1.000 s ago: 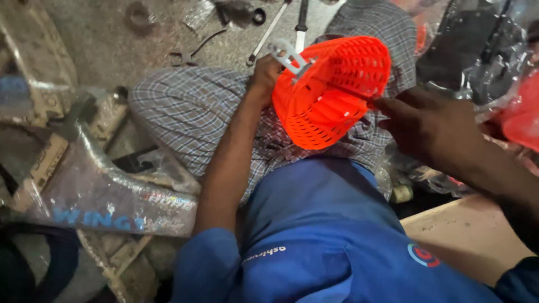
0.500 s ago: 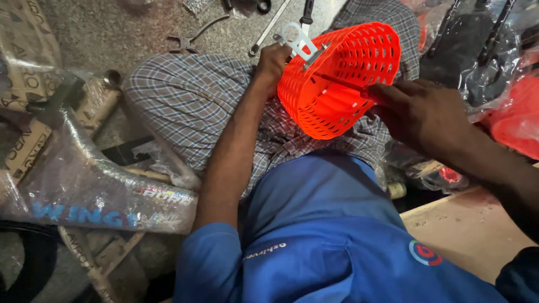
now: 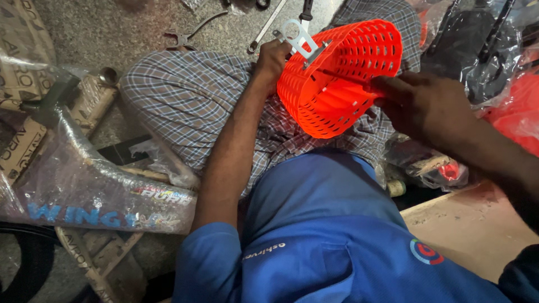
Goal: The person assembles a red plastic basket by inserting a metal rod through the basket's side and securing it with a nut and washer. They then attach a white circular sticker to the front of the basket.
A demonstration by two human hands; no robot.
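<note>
Orange plastic basket (image 3: pixel 342 78), perforated, lies tilted on its side over the lap, open mouth facing lower right toward the person. Left hand (image 3: pixel 273 56) sits at the basket's left outer wall, forearm stretched straight up from the blue sleeve, wrist slightly bent, fingers curled against the basket base next to a white metal bracket (image 3: pixel 299 38). Grip looks closed on the basket edge and bracket, though the fingertips are hidden behind the plastic, so exact hold can't be confirmed. Bracket sticks up from the basket's top left, touching it.

Right hand (image 3: pixel 421 104) comes in from the basket's right, arm running diagonally down to the lower right corner, back of hand up. Fingers pinch shut on a thin screwdriver (image 3: pixel 342 76) whose shaft reaches left into the basket's inside, tip near the wall by the bracket.

Checked cloth (image 3: pixel 191 101) covers the knees under and left of the basket. Blue shirt (image 3: pixel 325 224) fills the area below the basket. Pliers (image 3: pixel 188 33) and a wrench (image 3: pixel 266 25) lie on the concrete floor (image 3: pixel 101 33) above left of the basket, apart from it. Plastic-wrapped bike frame (image 3: pixel 95 185) lies far left of the basket, with cardboard around it. Black wrapped parts (image 3: pixel 477 45) sit just right of the basket; red wrapped item (image 3: pixel 519 118) further right.
</note>
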